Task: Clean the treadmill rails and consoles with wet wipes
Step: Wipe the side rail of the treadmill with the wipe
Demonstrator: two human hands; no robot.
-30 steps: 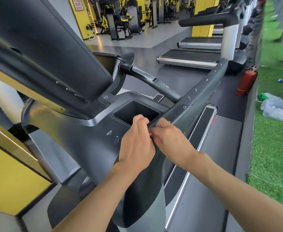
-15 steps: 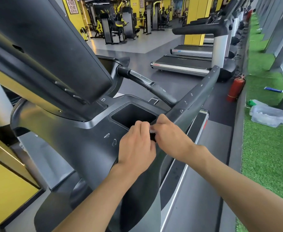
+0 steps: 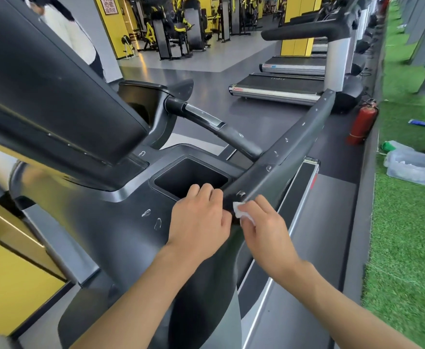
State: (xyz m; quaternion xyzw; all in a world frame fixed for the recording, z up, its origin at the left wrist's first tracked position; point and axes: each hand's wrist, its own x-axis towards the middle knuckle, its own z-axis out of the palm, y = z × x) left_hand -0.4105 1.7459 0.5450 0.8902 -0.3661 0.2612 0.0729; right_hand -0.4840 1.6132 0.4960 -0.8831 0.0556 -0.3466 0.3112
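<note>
At the near end of the side rail (image 3: 294, 144), where it joins the console (image 3: 93, 205), our right hand (image 3: 264, 230) pinched a small white wet wipe (image 3: 241, 213) against the dark plastic, thumb and fingers curled round it. Our left hand (image 3: 198, 219) lay just beside it, knuckles bent at the edge of the square recess (image 3: 191, 176) — whether it gripped anything, we could not tell.
</note>
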